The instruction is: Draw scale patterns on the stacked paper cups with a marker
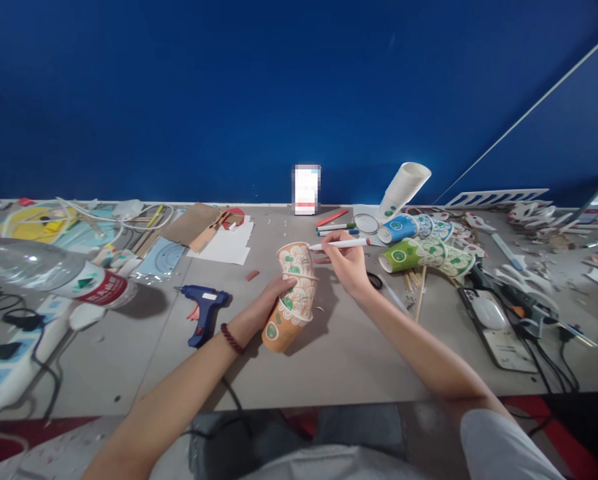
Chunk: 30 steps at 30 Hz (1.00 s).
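Note:
My left hand [275, 297] grips a curved stack of orange paper cups [299, 287] from the left side, thumb across the front. White scalloped trim and green and orange drawn patterns cover the cups. In my right hand [349, 261] is a white marker [346, 244] with a red end, held like a pen. Its tip points left, close to the top cup's rim; whether it touches I cannot tell. To the right lie a green cup stack [429, 256] and a blue cup stack [413, 228], patterned in a similar way.
A blue hot glue gun [205, 312] lies left of my left hand. Several markers [335, 227] rest behind my right hand, near a lit phone [307, 190]. White nested cups [403, 190] lean at the back. A water bottle [59, 273] is at left, another phone [499, 330] at right.

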Each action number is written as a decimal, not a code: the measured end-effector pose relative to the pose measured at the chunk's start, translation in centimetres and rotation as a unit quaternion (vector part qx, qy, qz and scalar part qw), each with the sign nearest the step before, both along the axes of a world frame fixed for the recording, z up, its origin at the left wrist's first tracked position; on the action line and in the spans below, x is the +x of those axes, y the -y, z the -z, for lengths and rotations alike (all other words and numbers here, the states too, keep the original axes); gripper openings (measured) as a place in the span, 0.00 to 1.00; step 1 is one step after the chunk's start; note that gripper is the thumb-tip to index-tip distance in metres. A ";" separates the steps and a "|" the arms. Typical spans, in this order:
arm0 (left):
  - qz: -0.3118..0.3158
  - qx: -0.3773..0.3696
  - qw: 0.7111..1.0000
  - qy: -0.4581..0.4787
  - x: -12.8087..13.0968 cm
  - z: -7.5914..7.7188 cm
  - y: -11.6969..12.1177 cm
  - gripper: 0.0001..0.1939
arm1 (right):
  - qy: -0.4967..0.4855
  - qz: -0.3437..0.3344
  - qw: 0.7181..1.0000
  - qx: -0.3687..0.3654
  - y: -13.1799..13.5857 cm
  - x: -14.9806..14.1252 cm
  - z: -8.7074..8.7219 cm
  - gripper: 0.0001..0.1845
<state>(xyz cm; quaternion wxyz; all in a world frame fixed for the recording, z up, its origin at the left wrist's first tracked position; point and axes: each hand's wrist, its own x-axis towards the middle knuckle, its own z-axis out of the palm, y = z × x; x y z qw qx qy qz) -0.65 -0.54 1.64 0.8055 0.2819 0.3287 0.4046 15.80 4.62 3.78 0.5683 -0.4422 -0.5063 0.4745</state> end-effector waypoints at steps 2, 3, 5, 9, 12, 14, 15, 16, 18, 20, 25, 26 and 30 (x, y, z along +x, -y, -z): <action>-0.003 -0.004 1.000 -0.002 0.0 0.0 0.0 0.18 | 0.001 0.002 1.000 -0.001 0.1 0.0 0.0 0.09; -0.004 -0.006 1.000 -0.005 0.0 0.0 0.0 0.18 | 0.001 0.000 1.000 -0.002 0.1 0.0 -0.1 0.09; -0.001 -0.008 1.000 -0.009 0.0 0.0 0.0 0.19 | -0.002 -0.005 1.000 -0.002 0.2 0.0 -0.1 0.10; -0.002 -0.002 1.000 -0.008 0.0 0.0 0.0 0.21 | -0.005 -0.011 1.000 -0.002 0.2 0.0 -0.1 0.11; -0.006 -0.002 1.000 -0.007 0.0 0.0 0.0 0.21 | -0.005 -0.013 1.000 0.001 0.3 -0.1 -0.2 0.11; -0.005 -0.004 1.000 -0.007 0.0 -0.1 0.0 0.21 | -0.006 -0.013 1.000 0.000 0.3 -0.1 -0.2 0.10; -0.005 -0.005 1.000 -0.007 0.0 -0.1 0.0 0.21 | -0.008 -0.013 1.000 -0.001 0.4 -0.1 -0.3 0.10; -0.006 -0.006 1.000 -0.008 0.0 -0.1 0.0 0.21 | -0.009 -0.016 1.000 -0.003 0.4 -0.1 -0.3 0.09; -0.008 -0.009 1.000 -0.014 0.0 -0.1 0.0 0.20 | -0.011 -0.024 1.000 0.000 0.5 -0.1 -0.3 0.08; -0.008 -0.015 1.000 -0.020 0.0 -0.1 0.0 0.19 | -0.009 -0.031 0.999 0.004 0.5 0.0 -0.3 0.07; -0.008 -0.008 1.000 -0.028 -0.1 0.1 0.0 0.19 | -0.004 -0.029 1.000 0.005 0.5 0.0 -0.4 0.06; -0.007 -0.005 1.000 -0.028 -0.1 0.1 0.0 0.20 | -0.006 -0.028 1.000 0.004 0.5 0.0 -0.4 0.07; -0.002 -0.004 1.000 -0.020 -0.1 0.0 0.0 0.20 | -0.016 -0.020 1.000 0.001 0.4 0.0 -0.3 0.07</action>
